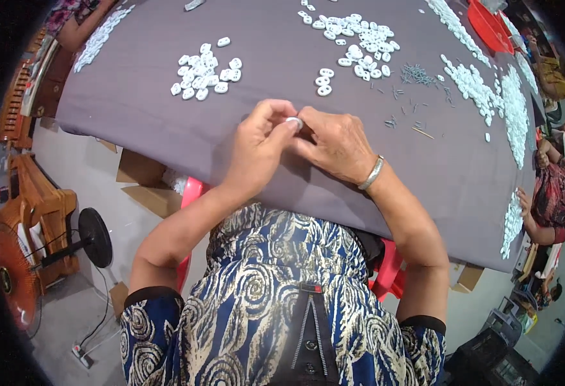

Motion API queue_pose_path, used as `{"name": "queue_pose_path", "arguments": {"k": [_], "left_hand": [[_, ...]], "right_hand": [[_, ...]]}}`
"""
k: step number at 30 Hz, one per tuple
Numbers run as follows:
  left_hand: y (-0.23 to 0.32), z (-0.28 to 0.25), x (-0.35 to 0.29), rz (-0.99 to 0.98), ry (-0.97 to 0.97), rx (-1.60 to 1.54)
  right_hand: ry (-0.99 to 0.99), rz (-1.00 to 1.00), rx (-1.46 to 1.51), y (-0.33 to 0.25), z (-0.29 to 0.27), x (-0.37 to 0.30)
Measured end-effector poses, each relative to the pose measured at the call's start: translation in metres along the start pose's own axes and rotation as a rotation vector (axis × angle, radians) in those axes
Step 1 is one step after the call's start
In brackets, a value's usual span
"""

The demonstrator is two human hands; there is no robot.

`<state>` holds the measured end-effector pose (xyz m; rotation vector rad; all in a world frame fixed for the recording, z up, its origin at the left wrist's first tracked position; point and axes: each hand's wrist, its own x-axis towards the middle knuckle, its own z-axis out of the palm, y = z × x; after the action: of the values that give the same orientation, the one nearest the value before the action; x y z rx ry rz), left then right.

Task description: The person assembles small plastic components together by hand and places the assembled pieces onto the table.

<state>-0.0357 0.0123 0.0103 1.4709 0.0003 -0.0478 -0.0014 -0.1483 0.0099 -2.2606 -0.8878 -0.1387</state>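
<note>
My left hand (261, 143) and my right hand (335, 143) meet over the near edge of a table under a grey cloth (153, 109). Together they pinch one small white plastic piece (294, 121) between their fingertips. A silver bangle (371, 174) circles my right wrist. Just beyond the hands lie a few loose white pieces (324, 81). A pile of white pieces (205, 71) sits to the far left, and a bigger pile (359, 38) lies at the far middle. Small grey metal pins (416, 74) are scattered to the right of my right hand.
Long heaps of white pieces (498, 96) run along the right side, by a red tray (488, 27). Another person's hand (524, 201) works at the right edge; a second person's arm (79, 29) rests far left. A floor fan (18, 270) and cardboard boxes (147, 183) stand at left.
</note>
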Motion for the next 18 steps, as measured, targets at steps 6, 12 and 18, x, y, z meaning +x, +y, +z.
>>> {"name": "queue_pose_path", "arguments": {"k": [6, 12, 18], "left_hand": [[0.01, -0.051, 0.03, 0.125, 0.042, 0.443], [0.022, -0.087, 0.054, 0.392, 0.277, 0.846], [0.029, -0.043, 0.055, 0.332, 0.055, 0.562]], "right_hand": [[0.207, 0.186, 0.055, 0.023, -0.019, 0.004], [0.26, 0.422, -0.127, 0.06, -0.076, 0.0], [0.182, 0.513, -0.051, 0.074, -0.106, -0.009]]}}
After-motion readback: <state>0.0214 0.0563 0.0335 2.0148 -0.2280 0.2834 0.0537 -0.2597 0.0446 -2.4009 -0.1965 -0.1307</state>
